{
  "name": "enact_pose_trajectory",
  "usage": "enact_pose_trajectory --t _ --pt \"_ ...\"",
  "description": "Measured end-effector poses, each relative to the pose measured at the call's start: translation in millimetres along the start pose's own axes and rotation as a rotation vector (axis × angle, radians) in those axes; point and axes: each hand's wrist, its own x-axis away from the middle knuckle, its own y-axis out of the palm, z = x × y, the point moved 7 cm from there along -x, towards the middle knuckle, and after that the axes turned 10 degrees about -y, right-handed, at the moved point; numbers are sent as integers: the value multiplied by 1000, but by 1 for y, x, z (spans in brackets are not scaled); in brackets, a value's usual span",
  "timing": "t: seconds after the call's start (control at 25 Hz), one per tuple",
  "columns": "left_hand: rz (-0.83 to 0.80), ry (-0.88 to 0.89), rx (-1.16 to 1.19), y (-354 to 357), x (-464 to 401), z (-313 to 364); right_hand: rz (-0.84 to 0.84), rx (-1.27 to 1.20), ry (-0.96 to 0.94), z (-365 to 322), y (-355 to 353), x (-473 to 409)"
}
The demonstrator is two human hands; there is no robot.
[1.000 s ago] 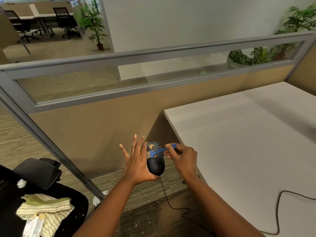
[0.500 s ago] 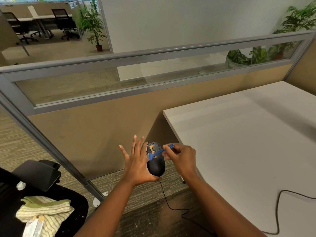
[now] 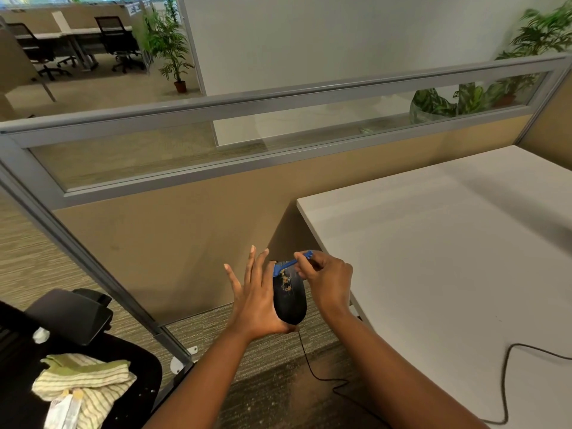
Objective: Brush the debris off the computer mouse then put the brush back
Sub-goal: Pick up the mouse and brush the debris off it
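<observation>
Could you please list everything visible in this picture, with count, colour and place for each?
computer mouse: one, black, held off the desk's left edge, above the carpet
debris: tan flecks on the mouse's top
brush: one, small, blue, head on the mouse's far end
cable: one, black, from the mouse across the desk
desk: one, white, right
partition: tan with a glass strip, behind
office chair: one, black, lower left
cloth: one, green-striped, on the chair seat
potted plants: several, green, beyond the partition
left hand: cradles the mouse, fingers straight
right hand: pinches the brush handle
</observation>
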Motion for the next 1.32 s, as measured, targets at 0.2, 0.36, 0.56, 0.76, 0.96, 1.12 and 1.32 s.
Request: enact_pose_trajectory --t 0.2,0.36,0.56,0.76,0.96,1.12,1.32 --pt "-3 2 -2 2 1 -1 44 12 18 -1 -6 -2" --pt "-6 -7 -18 2 2 -3 99 -10 64 1 -17 -6" --pt "-4 -2 -12 1 4 -4 91 -67 96 -1 -15 -3" --pt "1 10 8 -1 6 -3 114 -40 123 6 -24 -3" --pt "-1 0 5 -2 6 -4 109 -91 130 9 -25 -2" --pt "-16 -4 -14 -2 7 -6 165 -79 191 20 -33 4" --pt "-13 -10 -20 -1 7 -5 118 -116 135 8 -28 3"
